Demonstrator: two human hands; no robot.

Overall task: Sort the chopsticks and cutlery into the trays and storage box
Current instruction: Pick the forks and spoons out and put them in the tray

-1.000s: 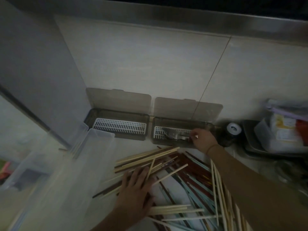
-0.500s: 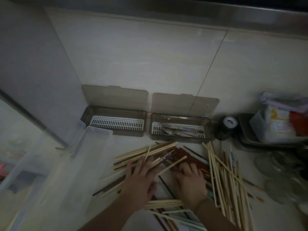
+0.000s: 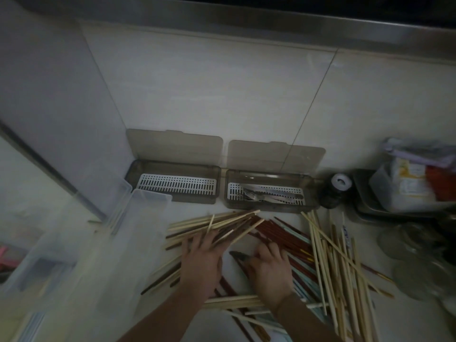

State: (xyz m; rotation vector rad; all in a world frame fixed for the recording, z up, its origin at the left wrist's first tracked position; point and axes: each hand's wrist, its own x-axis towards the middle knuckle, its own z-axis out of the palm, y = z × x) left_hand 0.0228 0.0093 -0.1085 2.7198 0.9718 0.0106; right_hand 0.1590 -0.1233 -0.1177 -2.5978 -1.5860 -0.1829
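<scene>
On the pale table (image 3: 246,327), a clear storage box (image 3: 103,243) sits at the left, and two open trays stand at the wall: the left tray (image 3: 172,183) empty, the right tray (image 3: 267,193) holding cutlery (image 3: 256,195). Before them sprawls the chopstick pile (image 3: 328,257). The left hand (image 3: 202,260) lies flat, its grip wide and empty; the right hand (image 3: 270,267) curls narrowly around a dark stick. Sorting probably goes best by gathering one colour, squaring the tips, then lifting the bundle.
</scene>
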